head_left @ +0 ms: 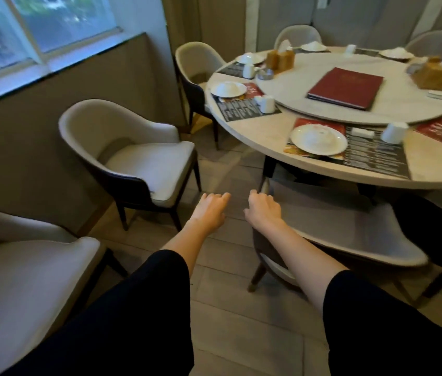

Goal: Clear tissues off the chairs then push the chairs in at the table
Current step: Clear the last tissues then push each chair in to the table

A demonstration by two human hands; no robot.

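Forward, 2 arms outstretched; left hand (210,210) relaxed, right hand (264,210) curled near chair (350,229).

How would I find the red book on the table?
Find the big round table. A smaller round turntable sits on top of it, and the dark red book lies flat near its middle. Its neighbours there are upright brown boxes; it alone is flat and dark red.
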